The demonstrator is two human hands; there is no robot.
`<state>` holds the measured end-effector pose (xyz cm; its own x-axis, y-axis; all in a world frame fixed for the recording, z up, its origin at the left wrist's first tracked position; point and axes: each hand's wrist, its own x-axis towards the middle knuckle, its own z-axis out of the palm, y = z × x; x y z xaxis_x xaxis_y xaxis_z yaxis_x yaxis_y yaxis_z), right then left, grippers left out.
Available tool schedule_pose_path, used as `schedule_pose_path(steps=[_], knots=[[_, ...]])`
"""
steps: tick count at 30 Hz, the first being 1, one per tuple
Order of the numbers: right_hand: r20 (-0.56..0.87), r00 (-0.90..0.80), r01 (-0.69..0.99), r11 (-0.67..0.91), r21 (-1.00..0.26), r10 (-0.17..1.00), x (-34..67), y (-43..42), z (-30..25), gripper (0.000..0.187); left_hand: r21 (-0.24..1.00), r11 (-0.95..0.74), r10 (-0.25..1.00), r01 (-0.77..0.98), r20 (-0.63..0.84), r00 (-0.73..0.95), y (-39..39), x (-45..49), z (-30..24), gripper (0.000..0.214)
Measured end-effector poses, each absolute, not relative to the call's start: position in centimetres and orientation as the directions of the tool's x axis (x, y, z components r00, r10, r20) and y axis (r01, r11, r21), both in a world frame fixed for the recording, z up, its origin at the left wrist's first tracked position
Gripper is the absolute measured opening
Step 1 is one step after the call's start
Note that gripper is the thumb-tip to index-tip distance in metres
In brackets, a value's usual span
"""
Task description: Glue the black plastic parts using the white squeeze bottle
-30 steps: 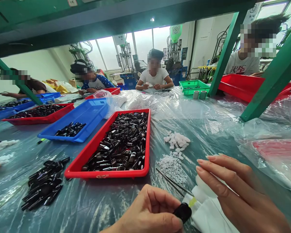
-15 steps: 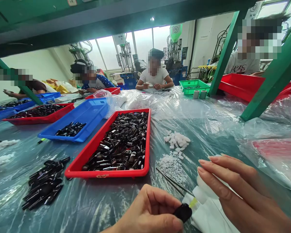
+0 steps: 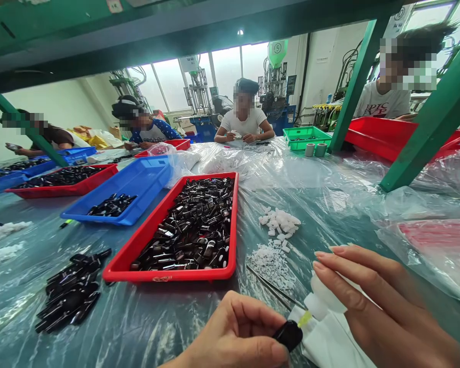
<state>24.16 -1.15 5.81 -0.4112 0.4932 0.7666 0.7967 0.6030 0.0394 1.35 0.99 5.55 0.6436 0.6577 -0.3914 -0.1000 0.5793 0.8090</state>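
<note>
Between the thumb and fingers of my left hand is a small glossy black plastic part. My right hand is curved around a white squeeze bottle, largely covered by the fingers. The bottle's yellow nozzle tip points down-left and meets the upper edge of the black part, though I cannot tell whether they touch. Below the bottle lies a crumpled white cloth or tissue. A pair of metal tweezers rests just beyond my left hand, beside small white bits.
A red tray full of black parts stands ahead, with a blue tray beyond its left side. Loose black parts lie at left. Larger white pieces lie ahead-right. Green posts rise at right. Several people sit across the table.
Both hands stay almost where they were, with the yellow tip still at the black part. The view has shifted very slightly.
</note>
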Motion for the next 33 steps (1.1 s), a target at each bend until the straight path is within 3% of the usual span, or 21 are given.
schedule_pose_path(steps=[16,25,33], knots=[[0.730,-0.462,0.758,0.652,0.030,0.504,24.8,-1.0,5.7,0.038,0.824,0.566,0.650,-0.025,-0.428,0.628,1.1,1.3,5.8,0.035],[0.670,-0.571,0.707,0.699,0.106,0.475,25.5,-1.0,6.1,0.041,0.812,0.583,0.630,-0.029,-0.429,0.647,1.1,1.3,6.1,0.035],[0.683,-0.564,0.737,0.655,0.164,0.463,25.5,-1.0,6.0,0.042,0.812,0.584,0.609,-0.014,-0.427,0.668,1.1,1.3,6.7,0.033]])
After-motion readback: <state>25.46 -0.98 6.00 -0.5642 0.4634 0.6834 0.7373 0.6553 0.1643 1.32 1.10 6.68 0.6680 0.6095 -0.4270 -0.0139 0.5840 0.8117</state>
